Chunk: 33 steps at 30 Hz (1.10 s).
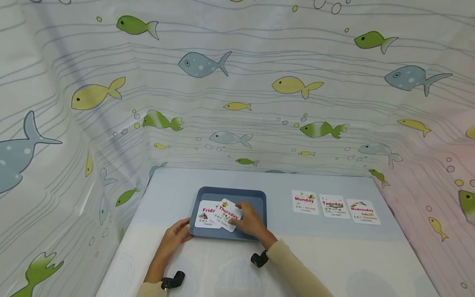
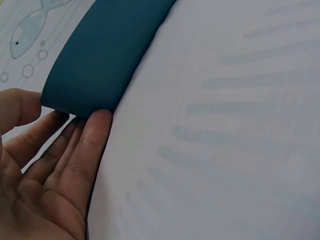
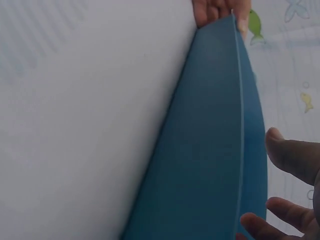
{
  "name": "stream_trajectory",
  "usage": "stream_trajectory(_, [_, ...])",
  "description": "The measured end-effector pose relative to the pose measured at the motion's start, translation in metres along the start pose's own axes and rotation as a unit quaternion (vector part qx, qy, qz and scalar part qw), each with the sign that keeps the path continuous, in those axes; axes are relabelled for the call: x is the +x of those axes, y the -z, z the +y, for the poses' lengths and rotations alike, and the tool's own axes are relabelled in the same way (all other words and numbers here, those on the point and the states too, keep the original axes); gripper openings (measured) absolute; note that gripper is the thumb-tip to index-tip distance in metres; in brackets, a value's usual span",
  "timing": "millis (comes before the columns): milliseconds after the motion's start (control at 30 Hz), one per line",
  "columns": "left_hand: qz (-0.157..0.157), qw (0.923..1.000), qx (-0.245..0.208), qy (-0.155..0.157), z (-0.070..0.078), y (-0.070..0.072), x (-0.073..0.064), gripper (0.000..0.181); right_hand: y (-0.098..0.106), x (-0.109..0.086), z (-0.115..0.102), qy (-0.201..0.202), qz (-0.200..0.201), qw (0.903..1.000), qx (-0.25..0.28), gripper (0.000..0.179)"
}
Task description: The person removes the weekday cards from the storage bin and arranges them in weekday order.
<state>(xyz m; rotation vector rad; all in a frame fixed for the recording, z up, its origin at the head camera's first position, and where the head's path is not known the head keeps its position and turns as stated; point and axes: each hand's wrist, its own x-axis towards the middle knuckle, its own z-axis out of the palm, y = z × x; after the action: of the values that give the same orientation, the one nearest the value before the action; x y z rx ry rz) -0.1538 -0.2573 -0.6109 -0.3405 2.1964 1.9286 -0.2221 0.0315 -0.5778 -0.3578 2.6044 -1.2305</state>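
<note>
A blue tray lies on the table with two white cards in it. The "Thursday" card is tilted and overlaps the right part of the "Friday" card. My right hand reaches over the tray's right part and holds the Thursday card by its right side, thumb low and fingers higher. In the right wrist view the tray wall hides the cards. My left hand holds the tray's near left corner, thumb at the rim and fingers against the outer wall.
Right of the tray, the "Monday" card, "Tuesday" card and "Wednesday" card lie in a row. The table has a pale cloth. A fish-patterned curtain surrounds its back and sides.
</note>
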Motion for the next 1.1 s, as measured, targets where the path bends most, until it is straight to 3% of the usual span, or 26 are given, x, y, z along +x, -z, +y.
stream_trajectory(433, [0.004,1.0000,-0.003,0.000,-0.004,0.000,0.001,0.048,-0.011,0.011,0.009,-0.021,-0.001,0.9993,-0.030,0.074])
stream_trajectory(600, [0.005,1.0000,-0.001,-0.004,-0.003,0.000,0.000,0.048,-0.014,0.011,0.011,0.003,0.001,0.9946,-0.103,0.085])
stream_trajectory(733, [0.013,0.9999,0.000,0.000,-0.001,0.001,-0.001,0.048,-0.017,0.011,0.013,0.026,0.010,0.9852,-0.169,0.091])
stream_trajectory(1100, [0.015,0.9999,0.003,-0.002,-0.001,-0.002,-0.001,0.047,-0.014,0.013,0.011,0.004,-0.007,0.9775,-0.211,0.094])
